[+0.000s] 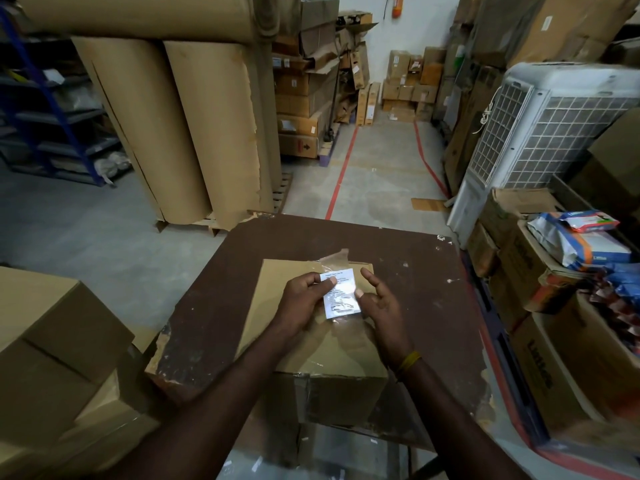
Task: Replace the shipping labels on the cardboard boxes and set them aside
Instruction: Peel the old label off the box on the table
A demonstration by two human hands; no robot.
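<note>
A cardboard box wrapped in clear tape sits on a worn brown table in front of me. Over its top I hold a small white printed shipping label. My left hand pinches the label's upper left corner between thumb and fingers. My right hand touches the label's right edge with its thumb, the other fingers spread loosely above the box. A strip of clear tape curls up at the box's far edge.
Large cardboard boxes stand at my left. Big brown paper rolls rise on a pallet beyond the table. At the right are open cartons with packets and a white air cooler. An aisle with red floor lines runs ahead.
</note>
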